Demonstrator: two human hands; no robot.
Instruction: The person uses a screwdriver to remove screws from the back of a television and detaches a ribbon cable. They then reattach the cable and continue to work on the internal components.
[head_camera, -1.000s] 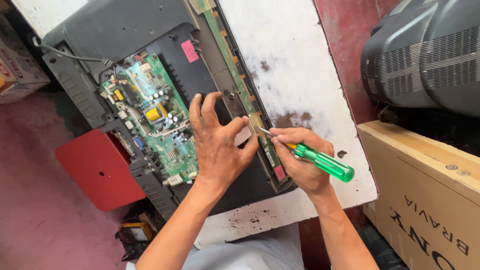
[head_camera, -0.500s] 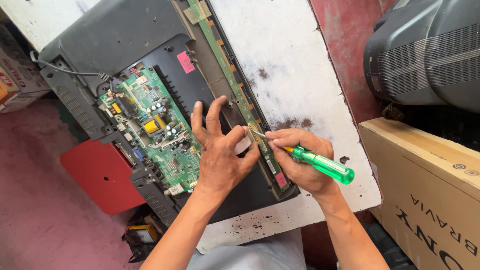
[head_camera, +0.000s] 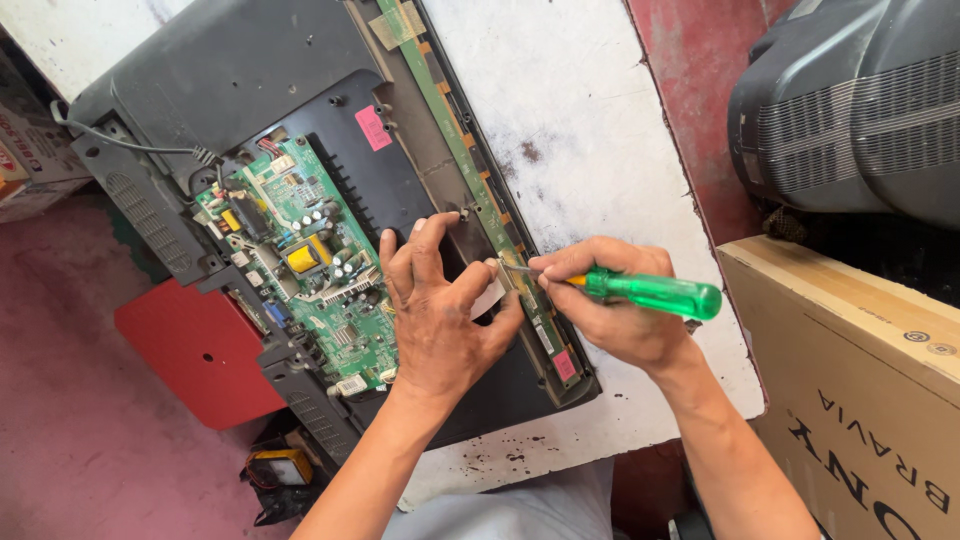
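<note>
Your right hand (head_camera: 615, 310) grips the green screwdriver (head_camera: 650, 292) closed-fisted, tip on the narrow strip board (head_camera: 470, 170) near the bench's front edge; your left hand (head_camera: 440, 320), fingers spread, presses the television back (head_camera: 250, 70), holding nothing.

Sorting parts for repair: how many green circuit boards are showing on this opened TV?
2. A wide green circuit board sits left of the left hand; a long narrow strip board runs along the panel's edge, under the screwdriver tip. Others may be hidden.
</note>
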